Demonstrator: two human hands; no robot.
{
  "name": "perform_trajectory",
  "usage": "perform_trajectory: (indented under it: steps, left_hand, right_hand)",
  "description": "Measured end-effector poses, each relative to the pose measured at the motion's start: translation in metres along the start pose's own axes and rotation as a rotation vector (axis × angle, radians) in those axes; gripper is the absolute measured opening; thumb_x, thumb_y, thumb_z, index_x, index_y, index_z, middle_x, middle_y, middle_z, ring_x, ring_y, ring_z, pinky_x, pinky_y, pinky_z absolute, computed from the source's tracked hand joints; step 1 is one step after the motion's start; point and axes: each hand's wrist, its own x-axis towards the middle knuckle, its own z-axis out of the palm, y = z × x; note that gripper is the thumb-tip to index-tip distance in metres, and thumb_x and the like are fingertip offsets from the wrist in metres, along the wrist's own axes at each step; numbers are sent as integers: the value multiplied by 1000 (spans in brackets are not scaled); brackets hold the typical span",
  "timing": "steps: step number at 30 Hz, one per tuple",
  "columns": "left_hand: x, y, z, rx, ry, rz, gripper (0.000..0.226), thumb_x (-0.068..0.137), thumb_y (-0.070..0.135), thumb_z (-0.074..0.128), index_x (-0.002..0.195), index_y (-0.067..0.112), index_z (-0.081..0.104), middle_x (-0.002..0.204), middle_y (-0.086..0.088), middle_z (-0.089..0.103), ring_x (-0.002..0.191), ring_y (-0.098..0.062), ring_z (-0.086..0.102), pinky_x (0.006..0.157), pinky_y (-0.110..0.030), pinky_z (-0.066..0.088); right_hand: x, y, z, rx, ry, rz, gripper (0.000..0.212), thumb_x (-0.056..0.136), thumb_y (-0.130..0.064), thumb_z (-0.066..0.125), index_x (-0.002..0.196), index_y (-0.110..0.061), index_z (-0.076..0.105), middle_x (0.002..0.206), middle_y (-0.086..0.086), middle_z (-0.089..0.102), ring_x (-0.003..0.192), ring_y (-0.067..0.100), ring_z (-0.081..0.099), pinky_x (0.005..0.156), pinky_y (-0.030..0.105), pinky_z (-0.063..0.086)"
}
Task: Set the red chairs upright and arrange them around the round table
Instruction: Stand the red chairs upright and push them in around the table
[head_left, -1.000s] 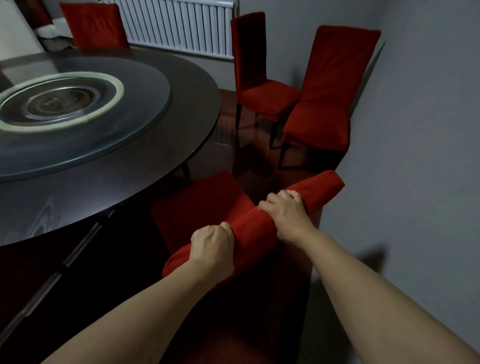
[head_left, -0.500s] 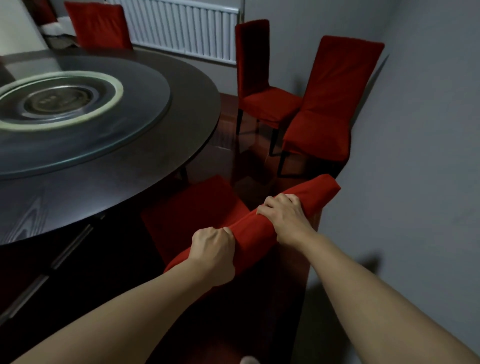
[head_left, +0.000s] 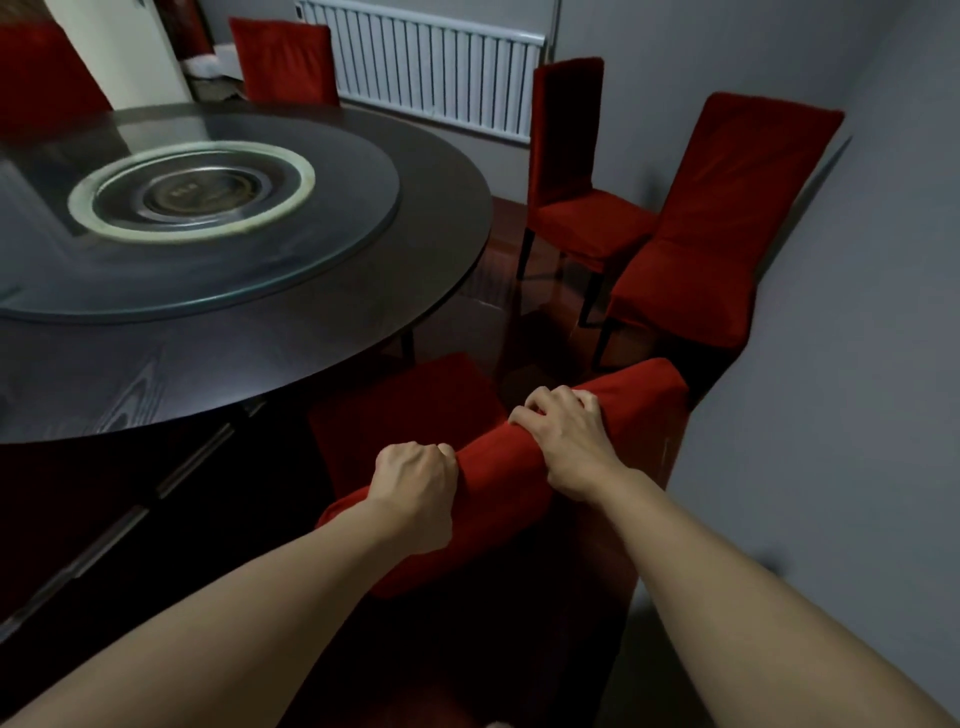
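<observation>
Grip of left hand (head_left: 418, 491) and right hand (head_left: 569, 441) around red chair's (head_left: 498, 467) top rail

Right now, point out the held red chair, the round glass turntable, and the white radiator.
held red fabric-covered chair (head_left: 498, 470): head view, top of backrest.
round glass turntable (head_left: 358, 208): head view, right part.
white ribbed radiator (head_left: 426, 73): head view, middle fins.

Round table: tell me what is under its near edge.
Under the round table near edge sits the seat of the held red chair, partly tucked in. One dark table leg shows. Further under is shadow; nothing there can be made out.
</observation>
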Motion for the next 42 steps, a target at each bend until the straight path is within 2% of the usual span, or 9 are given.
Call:
perform_trajectory:
  steps: [7, 13, 22, 37, 42]
  left_hand:
    - [0, -13, 3, -78, -21, -105, 24, 81, 23, 57, 101, 15, 47, 80, 3, 50, 87, -20, 60, 66, -28, 37]
    - [18, -10, 1, -38, -39, -98, 24, 82, 21, 56, 104, 13, 49, 77, 2, 46, 85, -20, 61, 65, -28, 40]
    - [30, -1, -5, -17, -45, -122, 25, 81, 24, 57, 103, 14, 49, 91, 0, 60, 88, -21, 61, 65, -29, 37]
    - [79, 7, -22, 2, 12, -158, 23, 82, 31, 58, 98, 17, 48, 91, 2, 60, 90, -21, 62, 65, -28, 37]
    - [95, 14, -26, -13, -16, -163, 25, 82, 31, 58, 101, 15, 51, 94, 1, 61, 91, -21, 62, 65, -29, 37]
  right_hand:
    - [31, -8, -2, -9, -8, -79, 66, 73, -2, 67, 129, -32, 46, 129, -3, 41, 124, 20, 35, 112, 41, 14]
    - [45, 7, 5, -2, -9, -92, 66, 72, -4, 69, 128, -33, 47, 125, -5, 43, 121, 19, 37, 110, 40, 15]
    - [54, 25, 4, 6, -22, -145, 62, 74, -5, 66, 127, -32, 48, 126, -4, 42, 121, 20, 36, 108, 40, 15]
    - [101, 65, -7, -22, -53, -191, 64, 75, 1, 62, 127, -31, 48, 125, -3, 42, 118, 21, 37, 108, 39, 18]
    - [111, 82, -6, -29, -58, -214, 63, 75, 0, 63, 128, -31, 48, 126, -2, 42, 119, 22, 37, 109, 41, 18]
